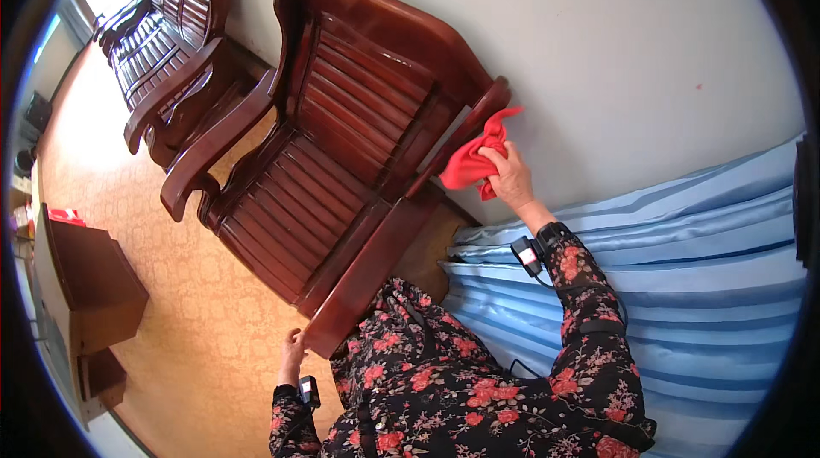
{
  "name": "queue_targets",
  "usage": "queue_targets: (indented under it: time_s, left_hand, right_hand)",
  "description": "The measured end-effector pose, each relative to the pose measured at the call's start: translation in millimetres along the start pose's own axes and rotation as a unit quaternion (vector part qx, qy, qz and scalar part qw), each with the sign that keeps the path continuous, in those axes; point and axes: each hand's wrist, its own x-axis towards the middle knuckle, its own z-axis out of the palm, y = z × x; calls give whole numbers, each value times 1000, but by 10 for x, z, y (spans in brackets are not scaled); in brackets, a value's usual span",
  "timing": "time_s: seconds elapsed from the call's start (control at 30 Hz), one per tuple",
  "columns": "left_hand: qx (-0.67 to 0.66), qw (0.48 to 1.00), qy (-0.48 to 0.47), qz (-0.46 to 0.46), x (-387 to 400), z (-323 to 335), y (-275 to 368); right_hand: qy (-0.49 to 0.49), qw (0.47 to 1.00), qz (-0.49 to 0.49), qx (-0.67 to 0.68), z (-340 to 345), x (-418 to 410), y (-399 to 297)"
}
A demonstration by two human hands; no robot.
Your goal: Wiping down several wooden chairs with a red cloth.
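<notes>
A bunched red cloth [471,163] is gripped in my right hand [512,179], against the rear part of the near armrest [384,247] of a dark red-brown wooden armchair [359,106]. One end of the cloth sticks up toward the wall. At the front end of that same armrest is my left hand [293,349], its fingers at the wood's edge and partly hidden. I cannot tell whether it grips the wood or only touches it. The chair's slatted seat [291,215] and slatted back face left of me.
A matching slatted wooden bench [160,42] stands farther along the pale wall [608,61]. Blue striped curtains [692,279] hang at my right. A brown cabinet [90,285] with red items on top stands at left on the tan patterned floor [192,304].
</notes>
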Motion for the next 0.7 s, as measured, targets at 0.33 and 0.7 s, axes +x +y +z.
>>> queue_targets:
  time_s: [0.33,0.7]
  left_hand:
    - [-34,991,4,-127,-739,-130,-1263]
    - [-124,989,32,-73,-609,-109,-1113]
  right_hand:
    - [184,980,54,57,-238,766,147]
    - [136,968,210,-7,-320,774,-212]
